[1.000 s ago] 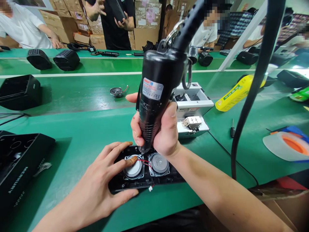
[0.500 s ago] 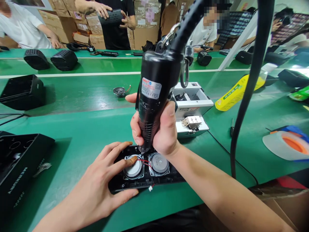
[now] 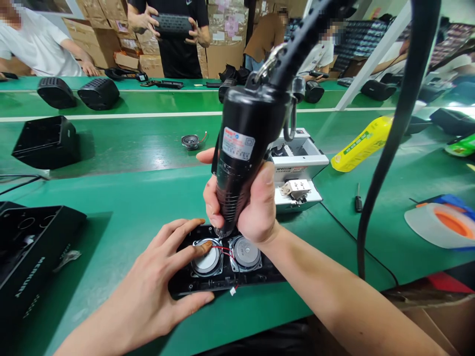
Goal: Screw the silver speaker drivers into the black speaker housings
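Note:
My right hand is wrapped round a black electric screwdriver, held nearly upright with a cable and hook at its top. The screwdriver's lower end meets a black speaker panel beside the left speaker driver; its bit is hidden. With thumb at the near edge and fingers at the far edge, my left hand grips the panel, one finger pressing on that left driver. A second round speaker driver sits to its right. Red wires link the two, and a white connector hangs over the near edge.
Behind my right hand stands a white screw feeder. A loose driver and a black housing lie on the belt. Another housing is at left. Right are a small screwdriver, tape roll and yellow bottle. Co-workers stand opposite.
The loose driver and the black housing on the belt have shifted slightly right. A co-worker opposite has turned a black speaker level. My hands keep their hold on the panel and screwdriver.

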The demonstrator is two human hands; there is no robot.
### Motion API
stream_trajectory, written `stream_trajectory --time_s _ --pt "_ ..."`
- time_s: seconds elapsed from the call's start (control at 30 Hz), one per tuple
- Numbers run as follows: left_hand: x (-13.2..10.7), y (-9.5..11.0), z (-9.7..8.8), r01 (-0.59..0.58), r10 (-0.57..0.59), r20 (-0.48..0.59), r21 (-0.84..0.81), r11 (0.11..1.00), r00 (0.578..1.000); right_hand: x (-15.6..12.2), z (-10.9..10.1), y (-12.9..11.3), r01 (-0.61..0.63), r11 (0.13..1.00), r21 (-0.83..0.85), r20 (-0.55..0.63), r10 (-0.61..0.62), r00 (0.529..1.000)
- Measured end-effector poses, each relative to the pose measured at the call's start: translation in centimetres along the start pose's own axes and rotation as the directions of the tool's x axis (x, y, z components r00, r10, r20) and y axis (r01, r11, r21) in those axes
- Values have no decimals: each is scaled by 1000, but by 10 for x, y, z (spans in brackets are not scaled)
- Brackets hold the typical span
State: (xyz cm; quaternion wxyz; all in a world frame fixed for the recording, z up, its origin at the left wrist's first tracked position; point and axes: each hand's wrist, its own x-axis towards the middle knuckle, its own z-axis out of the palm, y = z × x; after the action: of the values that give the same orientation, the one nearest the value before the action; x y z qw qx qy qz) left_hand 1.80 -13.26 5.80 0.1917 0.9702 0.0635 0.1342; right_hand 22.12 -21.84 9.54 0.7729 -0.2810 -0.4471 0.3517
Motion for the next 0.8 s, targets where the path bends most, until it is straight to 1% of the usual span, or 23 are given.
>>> stream_trajectory --time_s 0.13,0.23,0.27,0.33,0.4,0.43,0.47,0.5,0.53,0.6,0.67,0.77,0.8 --pt "-5 -3 -1 -21 20 37 33 999 999 0 -1 -2 39 999 7 15 -39 999" --pt "-5 -5 -7 -33 32 50 21 999 998 0 -2 -5 56 998 2 -9 -56 998" --pt "-2 -5 -9 -40 39 37 11 999 999 1 -2 -6 64 998 -2 -24 -64 998" --pt "9 -1 -13 -39 40 -26 35 999 999 2 -1 -10 94 996 -3 -53 -94 994" --pt "27 9 -15 -8 23 -107 144 990 994 3 0 -16 136 991 0 -90 -135 987" --pt "36 16 -14 19 7 -118 216 976 993 4 1 -20 166 986 0 -117 -164 979" --pt "46 23 -13 52 -25 -100 285 957 995 4 1 -24 200 980 -1 -152 -198 968" --pt "55 31 -11 92 -77 -58 336 937 995 5 0 -28 238 971 -5 -194 -234 953" --pt "63 39 -7 143 -151 -7 369 918 989 5 -1 -32 273 962 -10 -239 -267 934" --pt "75 51 2 247 -297 71 397 884 952 6 -5 -39 322 947 -19 -318 -311 895" --pt "82 59 13 321 -379 76 396 860 922 6 -10 -46 345 939 -14 -362 -326 873" --pt "86 63 28 384 -426 28 384 840 904 0 -16 -58 386 922 10 -374 -354 857" --pt "86 64 33 406 -441 11 372 835 897 -5 -18 -62 388 921 38 -377 -346 859"
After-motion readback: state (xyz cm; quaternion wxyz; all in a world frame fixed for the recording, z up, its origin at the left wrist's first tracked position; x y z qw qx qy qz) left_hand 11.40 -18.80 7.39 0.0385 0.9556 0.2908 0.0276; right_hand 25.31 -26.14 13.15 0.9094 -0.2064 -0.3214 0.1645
